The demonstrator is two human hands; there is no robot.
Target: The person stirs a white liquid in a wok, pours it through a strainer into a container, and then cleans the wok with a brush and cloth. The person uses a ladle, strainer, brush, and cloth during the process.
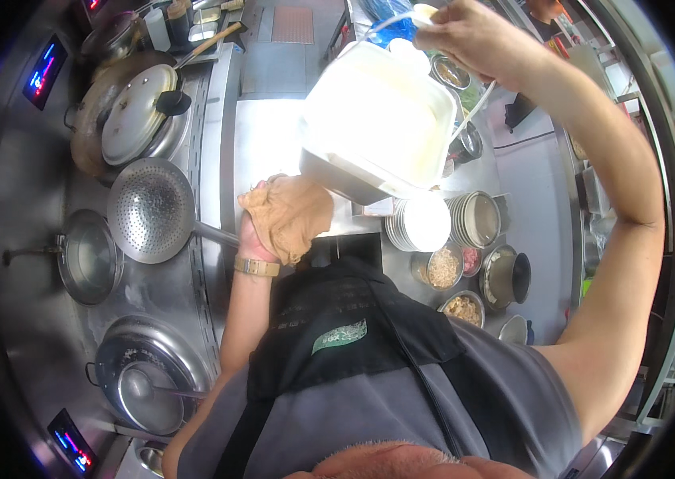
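Observation:
My right hand [463, 45] grips the white bail handle [474, 114] of a square white plastic bucket [379, 117]. The bucket hangs tilted over a brightly lit white worktop [265, 129], and glare washes out its inside. My left hand [247, 233], with a tan watch on the wrist, holds an orange-brown cloth [292, 215] bunched over the fingers. Cloth and hand are just below the bucket's lower left corner; I cannot tell whether they touch it. Most of the left fingers are hidden by the cloth.
On the left stove are a perforated strainer ladle [150, 209], a lidded wok [140, 117], a water-filled pan [90, 257] and a large wok [151, 335]. Stacked plates [418, 221], bowls [475, 218] and tubs of chopped food [442, 267] stand at right.

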